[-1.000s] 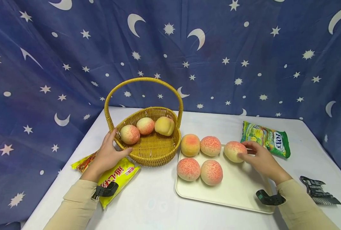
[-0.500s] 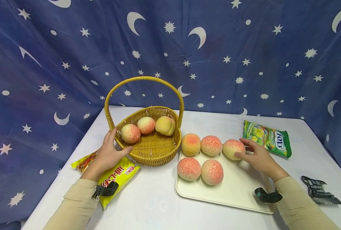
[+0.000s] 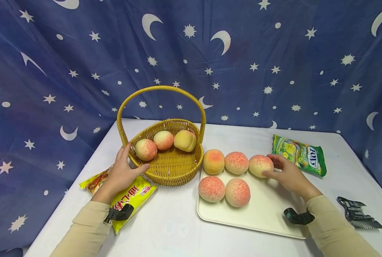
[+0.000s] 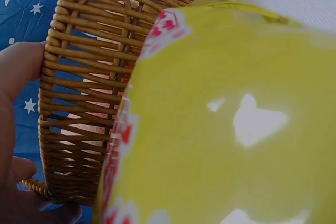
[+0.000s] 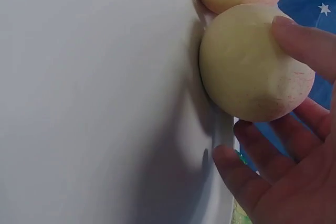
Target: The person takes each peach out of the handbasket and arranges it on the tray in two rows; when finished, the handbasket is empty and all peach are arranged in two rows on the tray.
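Round pale pink-speckled peach (image 3: 260, 166), at the far right edge of the flat cream tray (image 3: 268, 210), is cupped by the right hand (image 3: 288, 175); finger contact is confirmed only by the wrist view, its neighbour there cut off. The woven yellow wicker basket (image 3: 169, 167) rim is gripped by the left hand (image 3: 121, 173); its wrist view is mostly blocked by the yellow snack packet (image 4: 226, 124).

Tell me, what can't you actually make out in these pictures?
- Left wrist view: the yellow snack bag fills the frame and hides most of the basket.
- Right wrist view: the peach covers the right hand's fingertips behind it.
- Head view: print on the green packet is too small to read; the black object is unclear.
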The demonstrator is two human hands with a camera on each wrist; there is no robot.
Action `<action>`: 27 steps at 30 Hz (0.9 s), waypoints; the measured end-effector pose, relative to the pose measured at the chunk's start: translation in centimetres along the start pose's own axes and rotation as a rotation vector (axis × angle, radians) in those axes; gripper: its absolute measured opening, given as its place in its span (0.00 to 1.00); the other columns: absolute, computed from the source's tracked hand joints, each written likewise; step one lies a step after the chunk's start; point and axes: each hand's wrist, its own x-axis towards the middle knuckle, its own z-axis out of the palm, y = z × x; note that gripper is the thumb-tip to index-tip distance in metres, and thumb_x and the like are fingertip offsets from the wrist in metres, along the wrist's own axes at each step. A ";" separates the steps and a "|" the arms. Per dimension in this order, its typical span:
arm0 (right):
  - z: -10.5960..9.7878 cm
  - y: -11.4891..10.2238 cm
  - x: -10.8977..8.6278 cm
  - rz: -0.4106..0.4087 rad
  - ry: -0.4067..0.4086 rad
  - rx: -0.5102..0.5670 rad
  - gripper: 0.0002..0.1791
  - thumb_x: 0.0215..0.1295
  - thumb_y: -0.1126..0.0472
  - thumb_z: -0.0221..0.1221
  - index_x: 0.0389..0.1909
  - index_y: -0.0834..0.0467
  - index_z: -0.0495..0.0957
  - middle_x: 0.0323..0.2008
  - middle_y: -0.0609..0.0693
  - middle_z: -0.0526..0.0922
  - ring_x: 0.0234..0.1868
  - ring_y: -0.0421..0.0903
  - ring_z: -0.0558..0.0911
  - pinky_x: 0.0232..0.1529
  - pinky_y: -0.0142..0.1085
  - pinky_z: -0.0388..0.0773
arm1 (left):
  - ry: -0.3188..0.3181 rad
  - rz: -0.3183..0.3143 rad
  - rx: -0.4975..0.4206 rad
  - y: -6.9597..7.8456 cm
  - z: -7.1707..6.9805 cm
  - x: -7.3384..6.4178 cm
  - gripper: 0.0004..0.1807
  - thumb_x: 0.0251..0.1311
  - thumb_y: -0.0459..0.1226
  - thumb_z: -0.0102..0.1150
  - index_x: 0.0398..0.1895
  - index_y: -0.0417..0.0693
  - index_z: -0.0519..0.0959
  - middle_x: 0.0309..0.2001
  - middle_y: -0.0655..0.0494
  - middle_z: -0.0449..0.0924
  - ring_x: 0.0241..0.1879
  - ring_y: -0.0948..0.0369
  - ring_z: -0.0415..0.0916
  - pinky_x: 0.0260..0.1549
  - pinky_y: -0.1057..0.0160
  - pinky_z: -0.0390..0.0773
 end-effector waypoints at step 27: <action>-1.6 -2.5 -0.5 -0.019 0.037 -0.057 0.48 0.66 0.48 0.66 0.76 0.68 0.53 0.69 0.72 0.62 0.65 0.72 0.66 0.59 0.65 0.68 | 0.011 0.008 -0.017 -0.6 0.3 0.1 0.61 0.61 0.56 0.66 0.82 0.49 0.34 0.79 0.38 0.27 0.75 0.33 0.35 0.65 0.28 0.47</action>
